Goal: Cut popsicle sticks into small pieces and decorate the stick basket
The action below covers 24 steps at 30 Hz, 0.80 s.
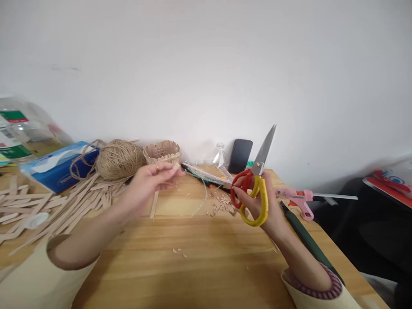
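Observation:
My left hand (157,176) is pinched on a small pale piece of wooden craft stick (176,166), mostly covered by the fingertips. My right hand (257,201) holds scissors (264,150) with one red and one yellow handle loop, blades closed and pointing up. Just behind my left hand stands a small basket (162,150) edged with short stick pieces. Below that hand a single craft stick (154,205) lies on the wooden table (180,279). Cut wood scraps (223,206) are heaped left of the scissors.
At left are a twine ball (117,161), a blue tissue pack (64,171), loose craft sticks (80,210) and a large bottle (28,133). A phone (240,155) leans on the wall. On the right lie a pink glue gun (302,199) and a dark green bar (309,240).

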{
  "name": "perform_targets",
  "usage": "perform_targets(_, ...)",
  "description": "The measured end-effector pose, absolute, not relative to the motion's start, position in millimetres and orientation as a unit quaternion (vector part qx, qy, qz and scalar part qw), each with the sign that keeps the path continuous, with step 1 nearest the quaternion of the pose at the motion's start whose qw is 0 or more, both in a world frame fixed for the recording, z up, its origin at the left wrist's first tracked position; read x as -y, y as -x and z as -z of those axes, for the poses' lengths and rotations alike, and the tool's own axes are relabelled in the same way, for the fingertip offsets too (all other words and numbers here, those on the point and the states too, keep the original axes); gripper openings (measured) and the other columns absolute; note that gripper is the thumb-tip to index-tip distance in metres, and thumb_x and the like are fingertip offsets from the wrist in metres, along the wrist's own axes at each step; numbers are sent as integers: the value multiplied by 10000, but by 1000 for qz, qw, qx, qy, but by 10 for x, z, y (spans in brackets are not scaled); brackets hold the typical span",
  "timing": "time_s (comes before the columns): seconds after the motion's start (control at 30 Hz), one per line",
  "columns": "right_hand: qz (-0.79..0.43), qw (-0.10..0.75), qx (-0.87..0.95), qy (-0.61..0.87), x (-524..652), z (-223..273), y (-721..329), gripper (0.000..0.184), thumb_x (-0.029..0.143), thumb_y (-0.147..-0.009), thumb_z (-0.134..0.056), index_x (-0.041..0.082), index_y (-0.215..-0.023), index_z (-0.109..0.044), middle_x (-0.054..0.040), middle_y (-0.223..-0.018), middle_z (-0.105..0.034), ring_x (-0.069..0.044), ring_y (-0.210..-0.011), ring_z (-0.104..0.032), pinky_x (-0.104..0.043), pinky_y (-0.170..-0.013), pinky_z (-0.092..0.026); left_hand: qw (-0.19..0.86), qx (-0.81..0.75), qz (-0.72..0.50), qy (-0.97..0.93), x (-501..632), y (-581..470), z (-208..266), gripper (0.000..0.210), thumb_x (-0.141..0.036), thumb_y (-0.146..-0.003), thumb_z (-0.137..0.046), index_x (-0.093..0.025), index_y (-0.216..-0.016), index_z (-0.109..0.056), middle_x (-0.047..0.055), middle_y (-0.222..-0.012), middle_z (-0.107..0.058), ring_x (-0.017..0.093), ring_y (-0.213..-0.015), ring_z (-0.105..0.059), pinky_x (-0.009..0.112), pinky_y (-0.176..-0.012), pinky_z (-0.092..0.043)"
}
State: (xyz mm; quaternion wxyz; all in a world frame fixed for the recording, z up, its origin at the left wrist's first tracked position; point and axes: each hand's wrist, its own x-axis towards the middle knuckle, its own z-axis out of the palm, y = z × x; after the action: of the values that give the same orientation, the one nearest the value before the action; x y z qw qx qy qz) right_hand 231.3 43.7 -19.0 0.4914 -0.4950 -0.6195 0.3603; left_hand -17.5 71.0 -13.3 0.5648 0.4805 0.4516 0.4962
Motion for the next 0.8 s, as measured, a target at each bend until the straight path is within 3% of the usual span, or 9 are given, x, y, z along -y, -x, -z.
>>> perform_targets(0.07,-336,493,634,491,-412,176,-2222,341,274,-797,-598,264,-997,-322,19,-885,-505,-126,-626,-493,-272,-540,-446,562,-456,-489,-487,-684,114,153,184,-320,-667,-720,-186,-792,-716,36,-887,-714,150,-802,-595,246,-704,-458)
perform_targets(0.17,-339,472,640,503,-399,279,-2128,339,316,-793,-615,254,-976,-336,19,-821,-511,-154,-681,-525,-301,-601,-459,562,-477,-485,-470,-660,50,165,194,-299,-629,-740,-178,-781,-724,21,-761,-707,148,-716,-586,263,-673,-457)
perform_targets(0.3,-388,455,632,492,-416,450,-2158,358,427,-757,-646,241,-908,-380,-29,-891,-536,-190,-762,-540,-290,-601,-450,596,-460,-474,-457,-632,21,163,194,-265,-628,-732,-155,-787,-713,10,-685,-676,134,-651,-577,275,-667,-471)
perform_targets(0.4,-369,423,679,474,-382,461,-2205,383,526,-760,-591,246,-963,-427,-30,-900,-533,-209,-822,-526,-305,-663,-446,614,-441,-459,-467,-593,8,148,140,-253,-654,-712,-167,-764,-700,-9,-669,-661,119,-646,-573,250,-650,-467)
perform_targets(0.5,-364,375,699,488,-320,390,-2183,418,568,-751,-559,238,-986,-458,-31,-851,-525,-213,-772,-510,-316,-644,-437,626,-440,-444,-465,-543,-18,111,109,-255,-665,-703,-161,-712,-674,-9,-656,-664,117,-636,-587,237,-627,-463)
perform_targets(0.63,-402,338,680,512,-269,314,-2086,461,580,-654,-637,219,-880,-460,-23,-796,-500,-197,-698,-485,-312,-612,-427,626,-443,-438,-469,-482,-59,71,142,-265,-660,-694,-144,-642,-622,5,-589,-663,135,-602,-615,247,-602,-466)
perform_targets(0.8,-466,295,692,465,-214,327,-2042,509,669,-658,-569,205,-851,-485,-5,-733,-450,-180,-654,-444,-293,-588,-386,635,-416,-430,-489,-448,-90,96,158,-265,-665,-680,-153,-626,-575,0,-592,-657,135,-588,-622,232,-552,-466)
